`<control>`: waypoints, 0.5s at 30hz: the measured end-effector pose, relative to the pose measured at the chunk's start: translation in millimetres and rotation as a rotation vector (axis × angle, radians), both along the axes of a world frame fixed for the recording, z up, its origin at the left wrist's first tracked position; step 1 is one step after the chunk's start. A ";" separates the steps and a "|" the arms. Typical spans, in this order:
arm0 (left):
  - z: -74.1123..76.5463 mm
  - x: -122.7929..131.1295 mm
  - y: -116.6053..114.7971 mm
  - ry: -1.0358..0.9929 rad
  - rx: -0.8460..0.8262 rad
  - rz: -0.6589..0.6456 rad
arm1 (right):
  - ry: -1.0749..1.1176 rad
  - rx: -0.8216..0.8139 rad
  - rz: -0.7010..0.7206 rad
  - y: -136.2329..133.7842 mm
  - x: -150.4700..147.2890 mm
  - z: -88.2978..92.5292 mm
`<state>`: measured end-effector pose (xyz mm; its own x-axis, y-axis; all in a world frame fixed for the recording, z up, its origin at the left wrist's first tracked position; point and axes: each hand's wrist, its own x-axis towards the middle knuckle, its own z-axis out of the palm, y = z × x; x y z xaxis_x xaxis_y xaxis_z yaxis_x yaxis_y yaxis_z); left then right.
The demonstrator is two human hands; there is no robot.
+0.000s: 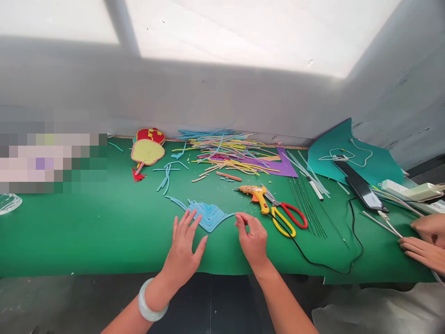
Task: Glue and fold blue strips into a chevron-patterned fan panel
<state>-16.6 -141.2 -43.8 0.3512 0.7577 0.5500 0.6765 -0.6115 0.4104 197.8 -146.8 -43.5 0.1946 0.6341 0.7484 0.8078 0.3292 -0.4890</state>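
Observation:
A light blue fan-shaped piece made of glued strips (209, 214) lies on the green table cover (86, 232). My left hand (184, 248) lies flat with fingers spread, fingertips on the piece's lower left edge; a pale bangle circles that wrist. My right hand (252, 236) rests just right of the piece, fingers curled in a pinch near its right tip; what they pinch, if anything, is too small to make out.
A yellow glue gun (256, 193) and red-and-yellow scissors (287, 215) lie right of my hand, a black cord (327, 264) beyond. Coloured strips (225, 155) pile at the back. A red-and-yellow fan ornament (146, 148) lies back left. Another person's hands (424, 241) work at right.

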 end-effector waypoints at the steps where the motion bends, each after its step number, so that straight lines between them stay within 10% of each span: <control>1: 8.7 -0.7 9.2 0.004 0.008 -0.033 | -0.003 -0.022 0.007 6.6 1.0 5.6; 8: 62.1 28.2 156.7 0.163 -0.044 -0.008 | 0.096 -0.094 0.037 69.7 7.9 30.4; 15: 32.1 83.2 290.8 0.289 -0.133 0.159 | 0.097 -0.095 -0.022 91.9 17.2 -2.2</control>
